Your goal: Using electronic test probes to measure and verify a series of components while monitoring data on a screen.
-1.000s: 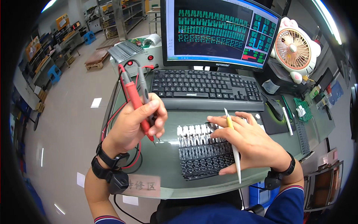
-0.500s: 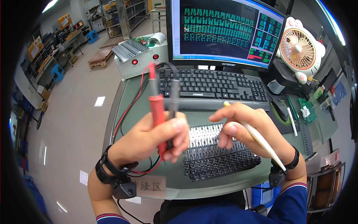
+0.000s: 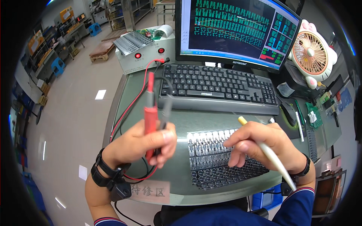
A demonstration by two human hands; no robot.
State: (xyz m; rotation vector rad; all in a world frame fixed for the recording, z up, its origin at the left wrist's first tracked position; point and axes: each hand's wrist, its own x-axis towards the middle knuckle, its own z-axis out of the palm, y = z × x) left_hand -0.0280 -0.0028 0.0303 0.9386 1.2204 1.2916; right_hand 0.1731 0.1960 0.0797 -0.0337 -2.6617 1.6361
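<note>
Our left hand [image 3: 145,145] is clenched around a red test probe [image 3: 150,116] and a black test probe [image 3: 166,113], tips pointing far. Our right hand [image 3: 264,145] grips a slim white pen-shaped tool [image 3: 277,164] over the black tray of small clear parts [image 3: 220,160] on the green worktop [image 3: 211,120], near the black keyboard [image 3: 217,88].

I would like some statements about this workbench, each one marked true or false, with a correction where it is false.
1. The left hand holds a red probe and a black probe together. True.
2. The right hand is empty. False: it holds a pale pen-shaped tool.
3. The right hand's fingertips rest on the tray of small parts. True.
4. The monitor is switched off. False: it shows rows of green shapes on a dark screen.
5. A fan stands to the right of the monitor. True.
6. The keyboard lies on the floor. False: it lies on the table, in front of the monitor.
</note>
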